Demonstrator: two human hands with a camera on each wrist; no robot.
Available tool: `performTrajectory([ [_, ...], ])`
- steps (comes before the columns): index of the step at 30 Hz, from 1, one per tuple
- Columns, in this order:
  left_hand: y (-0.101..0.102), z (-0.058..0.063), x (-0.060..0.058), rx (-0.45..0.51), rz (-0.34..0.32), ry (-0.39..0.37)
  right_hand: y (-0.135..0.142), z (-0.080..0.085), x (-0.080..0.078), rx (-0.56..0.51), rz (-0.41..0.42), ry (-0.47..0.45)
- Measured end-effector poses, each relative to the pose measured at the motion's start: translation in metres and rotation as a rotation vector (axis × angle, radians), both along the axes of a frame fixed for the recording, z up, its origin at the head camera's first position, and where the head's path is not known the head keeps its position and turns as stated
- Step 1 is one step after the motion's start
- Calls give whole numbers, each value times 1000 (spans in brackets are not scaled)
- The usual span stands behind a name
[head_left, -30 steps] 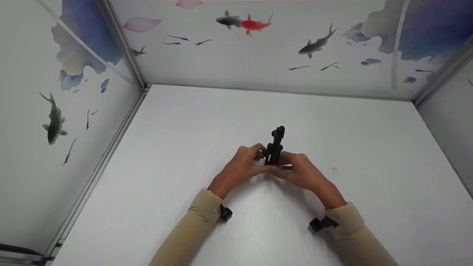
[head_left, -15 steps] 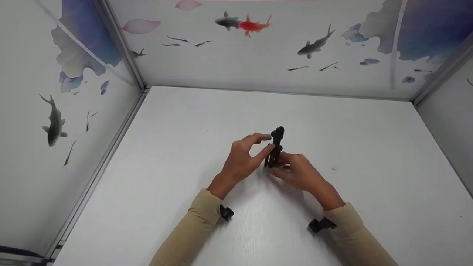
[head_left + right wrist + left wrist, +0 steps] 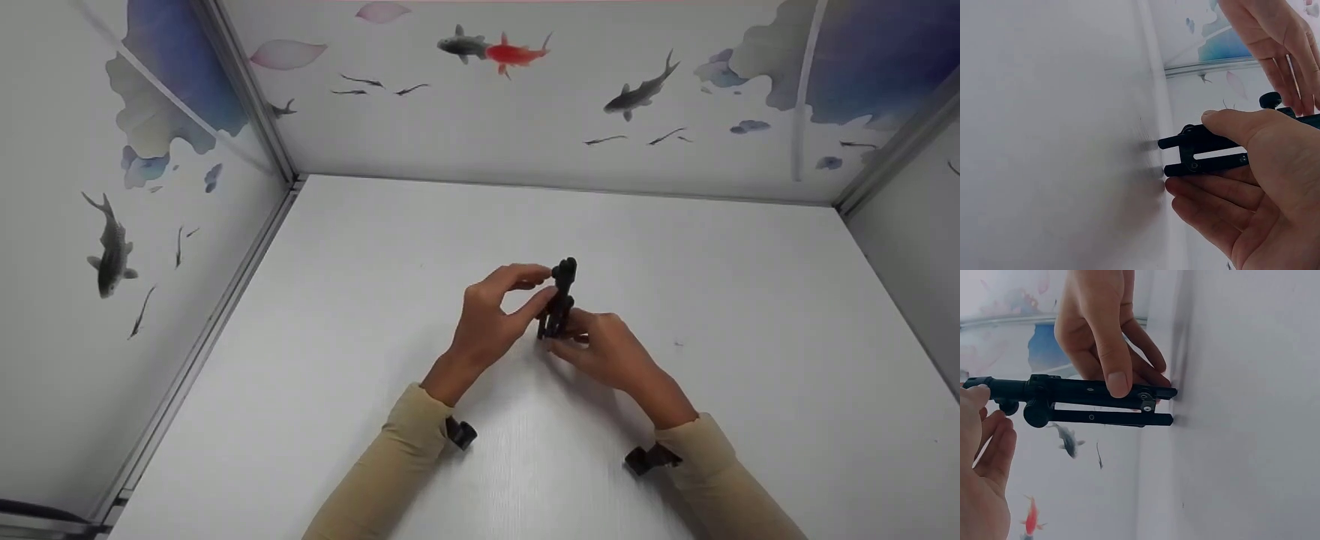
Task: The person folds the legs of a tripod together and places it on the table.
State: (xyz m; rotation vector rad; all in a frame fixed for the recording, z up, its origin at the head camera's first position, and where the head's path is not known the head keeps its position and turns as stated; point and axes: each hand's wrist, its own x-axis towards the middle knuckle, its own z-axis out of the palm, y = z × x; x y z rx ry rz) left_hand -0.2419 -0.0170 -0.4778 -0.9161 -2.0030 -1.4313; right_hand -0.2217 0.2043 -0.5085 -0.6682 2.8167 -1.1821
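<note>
A black mini tripod [image 3: 564, 289] stands upright with its legs near together, their feet at the white tabletop. My right hand [image 3: 611, 349] grips the lower legs; in the right wrist view its thumb [image 3: 1227, 125] lies along one side and the fingers on the other. Higher up, my left hand [image 3: 487, 319] holds the tripod's upper part between thumb and fingers, near a small round knob [image 3: 1007, 406]. The left wrist view shows the tripod [image 3: 1078, 389] sideways, with gaps between the legs. The tripod's top end is partly hidden by the left hand there.
A white tabletop [image 3: 360, 247] spreads around the hands. Panels printed with fish and blue shapes enclose it at the back [image 3: 525, 135], left [image 3: 52, 300] and right [image 3: 915, 217]. Small black cameras sit at the left wrist [image 3: 461, 433] and right wrist [image 3: 646, 459].
My left hand has left the tripod's lower legs and moved up to its upper part. The right hand keeps its grip low down, and the tripod stays in about the same place.
</note>
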Motion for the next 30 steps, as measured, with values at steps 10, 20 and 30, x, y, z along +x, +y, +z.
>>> performTrajectory([
  [10,1,7,2,49,-55,62,1,2,2,62,-17,40],
  [20,-6,9,-3,104,-38,0,3,5,2,110,-55,35],
  [30,-11,0,-12,219,39,-185,8,7,0,115,-111,71],
])
